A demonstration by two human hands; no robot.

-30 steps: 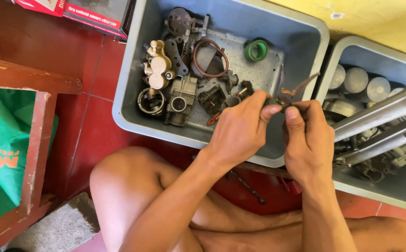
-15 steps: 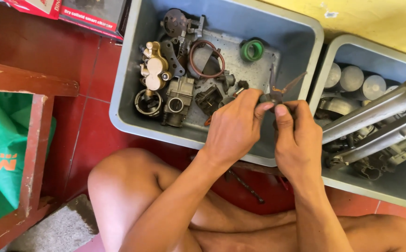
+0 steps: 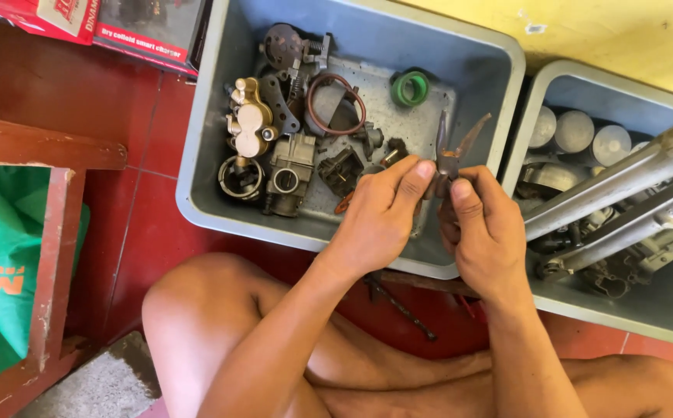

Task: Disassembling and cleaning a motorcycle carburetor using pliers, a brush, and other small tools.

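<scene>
Both my hands meet over the right end of a grey plastic tub point(image 3: 220, 131) full of metal engine parts. My left hand point(image 3: 379, 220) and my right hand point(image 3: 483, 228) together grip a pair of rusty pliers point(image 3: 452, 147), whose two handles stick up and spread above my fingertips. The pliers' jaws are hidden between my fingers. In the tub lie a brass-coloured caliper point(image 3: 250, 124), a carburettor body point(image 3: 286, 174), a rubber ring point(image 3: 336, 104) and a green ring point(image 3: 411, 87).
A second grey tub point(image 3: 553, 302) at the right holds metal tubes point(image 3: 623, 186), round pistons and other parts. A rusty rod point(image 3: 398, 306) lies on the red tiled floor by my legs. A red wooden frame point(image 3: 50, 232) with a green bag stands left; boxes lie top left.
My hands have turned the pliers so the handles now point upward and stand spread apart. The view has shifted slightly to the left.
</scene>
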